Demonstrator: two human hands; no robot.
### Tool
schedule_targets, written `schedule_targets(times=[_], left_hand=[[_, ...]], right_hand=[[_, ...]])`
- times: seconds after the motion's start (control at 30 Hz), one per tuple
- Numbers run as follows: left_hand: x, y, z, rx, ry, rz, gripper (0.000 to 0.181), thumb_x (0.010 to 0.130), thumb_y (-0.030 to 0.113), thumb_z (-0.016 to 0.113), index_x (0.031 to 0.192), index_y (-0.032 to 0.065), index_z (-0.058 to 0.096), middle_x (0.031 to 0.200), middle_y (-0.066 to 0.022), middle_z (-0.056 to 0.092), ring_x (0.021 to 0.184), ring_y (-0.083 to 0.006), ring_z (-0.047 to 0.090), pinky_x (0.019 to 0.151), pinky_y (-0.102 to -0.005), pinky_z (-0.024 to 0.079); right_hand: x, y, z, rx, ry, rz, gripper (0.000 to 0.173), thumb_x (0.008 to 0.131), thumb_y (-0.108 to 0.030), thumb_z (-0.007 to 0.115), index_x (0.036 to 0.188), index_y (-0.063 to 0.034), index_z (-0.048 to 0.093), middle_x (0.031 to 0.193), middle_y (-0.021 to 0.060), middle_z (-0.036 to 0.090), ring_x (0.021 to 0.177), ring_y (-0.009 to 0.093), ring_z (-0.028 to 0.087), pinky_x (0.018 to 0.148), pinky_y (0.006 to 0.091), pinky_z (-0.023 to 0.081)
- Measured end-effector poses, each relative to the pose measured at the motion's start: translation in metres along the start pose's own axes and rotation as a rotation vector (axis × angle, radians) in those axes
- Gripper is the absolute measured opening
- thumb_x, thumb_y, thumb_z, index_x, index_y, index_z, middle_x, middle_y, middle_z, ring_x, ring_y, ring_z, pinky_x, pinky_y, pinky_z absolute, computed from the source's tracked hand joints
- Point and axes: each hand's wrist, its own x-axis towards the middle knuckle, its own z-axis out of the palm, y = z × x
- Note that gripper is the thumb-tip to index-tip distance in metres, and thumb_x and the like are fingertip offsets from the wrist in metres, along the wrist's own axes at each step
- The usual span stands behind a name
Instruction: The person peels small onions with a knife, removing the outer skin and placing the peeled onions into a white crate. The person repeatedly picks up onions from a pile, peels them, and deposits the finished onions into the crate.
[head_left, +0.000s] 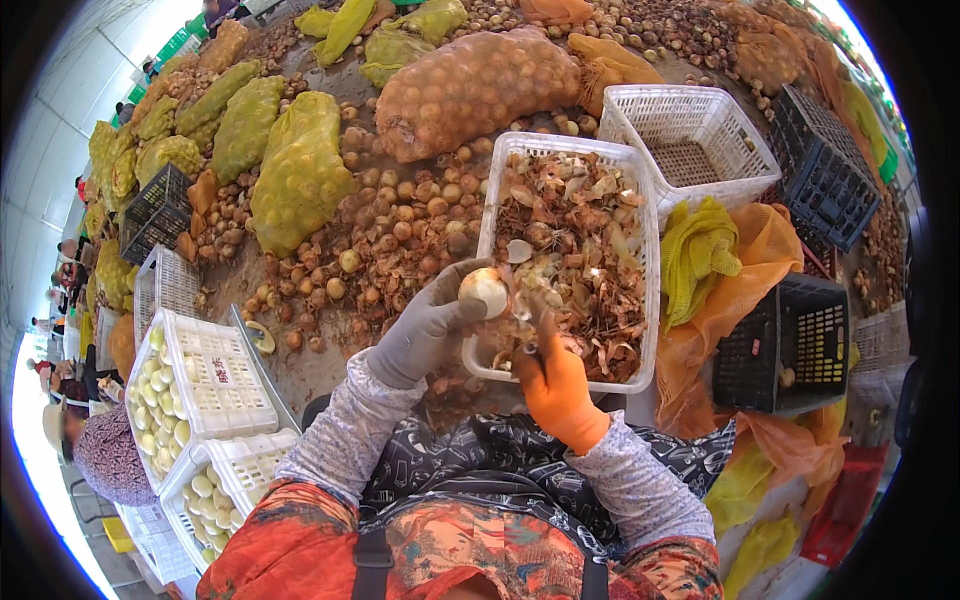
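Note:
My left hand (431, 322), in a grey glove, holds a partly peeled onion (484, 292) over the near left part of a white plastic crate (649, 315). Papery brown skins, roots and trimmings fill much of that crate. Just right of the onion is my right hand (559, 390), in an orange glove, its fingers curled around something small and dark; a blurred tool, perhaps a small knife, seems to be in it, but its blade cannot be made out. Loose unpeeled onions (390, 240) and fallen skins lie on the floor beyond my left hand.
White crates of peeled onions (161, 405) stand at the left near a person in a patterned top (112, 457). Full mesh sacks (472, 90) lie ahead. Right are a white crate (690, 142), black crates (750, 360) and orange mesh bags (765, 240).

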Motion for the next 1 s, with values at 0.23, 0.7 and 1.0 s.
schedule_targets(times=[0.23, 0.7, 1.0], left_hand=[[-0.003, 0.003, 0.004, 0.312, 0.017, 0.025, 0.064, 0.087, 0.007, 0.073, 0.144, 0.0035, 0.043, 0.13, -0.0051, 0.058, 0.117, -0.0141, 0.057, 0.1, -0.0284, 0.048], [-0.002, -0.004, -0.004, 0.191, -0.031, 0.038, 0.055, 0.092, 0.005, 0.067, 0.142, 0.0039, 0.045, 0.127, -0.0079, 0.06, 0.113, -0.0193, 0.062, 0.092, -0.0305, 0.054], [-0.008, 0.01, -0.003, 0.127, -0.085, -0.039, 0.061, 0.092, 0.025, 0.07, 0.143, 0.0039, 0.044, 0.126, -0.0073, 0.061, 0.113, -0.0178, 0.061, 0.095, -0.0318, 0.05]], right_hand=[[0.011, -0.016, -0.007, 0.088, -0.142, 0.183, 0.066, 0.094, -0.007, 0.052, 0.154, -0.0016, 0.025, 0.094, 0.0204, 0.071, 0.078, 0.032, 0.069, 0.07, 0.0352, 0.052], [0.014, 0.006, -0.014, 0.473, -0.079, 0.752, 0.056, 0.1, -0.015, 0.043, 0.155, -0.0117, 0.031, 0.094, 0.0095, 0.071, 0.061, 0.014, 0.061, 0.057, 0.0268, 0.052], [0.01, -0.015, -0.019, 0.168, -0.094, 0.216, 0.061, 0.093, -0.005, 0.052, 0.151, -0.0003, 0.033, 0.078, 0.0104, 0.063, 0.059, 0.02, 0.058, 0.058, 0.0323, 0.047]])
